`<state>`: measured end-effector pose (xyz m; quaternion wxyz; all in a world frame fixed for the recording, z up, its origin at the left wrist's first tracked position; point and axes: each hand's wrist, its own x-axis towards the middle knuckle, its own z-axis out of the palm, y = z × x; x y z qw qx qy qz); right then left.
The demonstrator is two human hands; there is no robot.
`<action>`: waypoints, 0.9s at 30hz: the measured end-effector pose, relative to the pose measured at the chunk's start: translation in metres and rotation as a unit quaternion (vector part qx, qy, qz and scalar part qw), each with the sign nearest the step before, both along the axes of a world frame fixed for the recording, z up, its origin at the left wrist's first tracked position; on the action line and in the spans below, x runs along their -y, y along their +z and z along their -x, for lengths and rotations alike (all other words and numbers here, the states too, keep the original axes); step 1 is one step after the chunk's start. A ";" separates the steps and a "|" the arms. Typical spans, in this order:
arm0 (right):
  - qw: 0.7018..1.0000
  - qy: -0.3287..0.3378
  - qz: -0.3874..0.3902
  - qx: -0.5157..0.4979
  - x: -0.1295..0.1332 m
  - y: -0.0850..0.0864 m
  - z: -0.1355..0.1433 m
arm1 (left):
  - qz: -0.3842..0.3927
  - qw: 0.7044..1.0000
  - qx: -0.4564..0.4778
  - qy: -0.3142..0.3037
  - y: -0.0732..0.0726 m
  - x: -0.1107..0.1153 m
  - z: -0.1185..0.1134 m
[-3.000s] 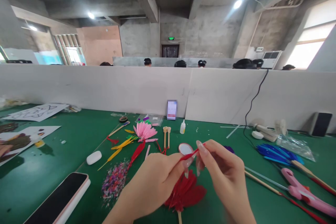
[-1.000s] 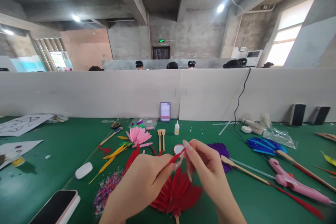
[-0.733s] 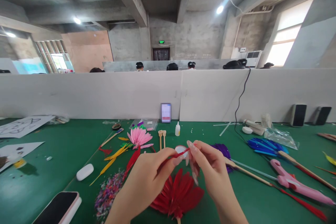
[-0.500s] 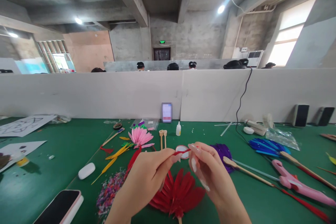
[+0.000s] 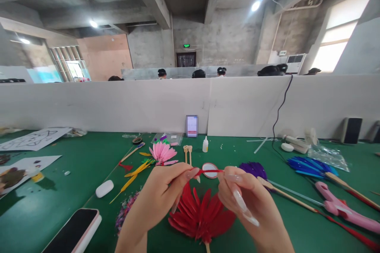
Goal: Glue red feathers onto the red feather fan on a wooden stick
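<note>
Between my two hands a thin red feather (image 5: 211,171) is held stretched level above the table. My left hand (image 5: 170,187) pinches its left end between thumb and forefinger. At the other end my right hand (image 5: 245,191) pinches it with the fingertips, the remaining fingers curled loosely. Below both hands lies a fan of red feathers (image 5: 204,215) on a wooden handle, spread out on the table. A round white dish with a red rim (image 5: 210,170) shows just behind the held feather. My left forearm partly hides a heap of multicoloured bits (image 5: 126,209).
On the green table (image 5: 86,158) lie a pink feather fan (image 5: 162,152), yellow feathers (image 5: 133,177), a purple fan (image 5: 253,170), a blue fan (image 5: 310,167) and a pink glue gun (image 5: 341,207). A small bottle (image 5: 205,145) stands behind; a phone (image 5: 73,231) lies front left.
My hands have drawn slightly apart, and more of the red feather shows between them. My right hand has turned a little. The whole view has shifted slightly.
</note>
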<state>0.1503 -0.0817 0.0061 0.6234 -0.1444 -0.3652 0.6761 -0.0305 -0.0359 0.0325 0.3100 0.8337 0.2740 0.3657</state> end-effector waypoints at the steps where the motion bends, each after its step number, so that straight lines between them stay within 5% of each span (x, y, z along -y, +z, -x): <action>1: 1.000 -0.008 -0.003 0.005 0.001 0.000 -0.001 | 0.002 1.000 0.004 0.001 0.001 0.000 0.001; 11: 0.999 -0.018 -0.031 -0.010 0.000 0.003 -0.008 | 0.049 0.999 0.010 0.001 -0.001 -0.001 0.001; 18: 0.992 -0.106 -0.038 0.057 0.002 0.003 -0.015 | 0.070 0.997 0.019 0.017 -0.002 -0.004 0.003; 27: 0.988 -0.049 -0.005 0.144 -0.003 0.003 -0.004 | 0.089 0.992 0.069 0.052 0.002 0.002 -0.001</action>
